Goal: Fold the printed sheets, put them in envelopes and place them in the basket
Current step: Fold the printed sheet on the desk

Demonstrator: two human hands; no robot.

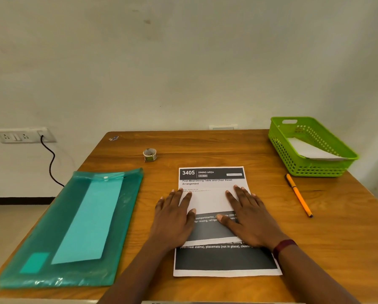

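A printed sheet (212, 178) headed "3405 Dining Area" lies in the middle of the wooden table (337, 227), with a folded white piece (207, 201) on top of it. My left hand (174, 216) and my right hand (247, 213) press flat on that folded piece, fingers straight and spread. A green plastic basket (308, 167) stands at the far right corner with a white envelope (311, 150) inside. A teal plastic folder (41, 242) at the left holds a long pale envelope (89, 220).
A small roll of tape (149, 154) sits behind the sheet. An orange pen (298, 195) lies to the right, in front of the basket. A wall socket (23, 135) with a black cable (52, 163) is left of the table.
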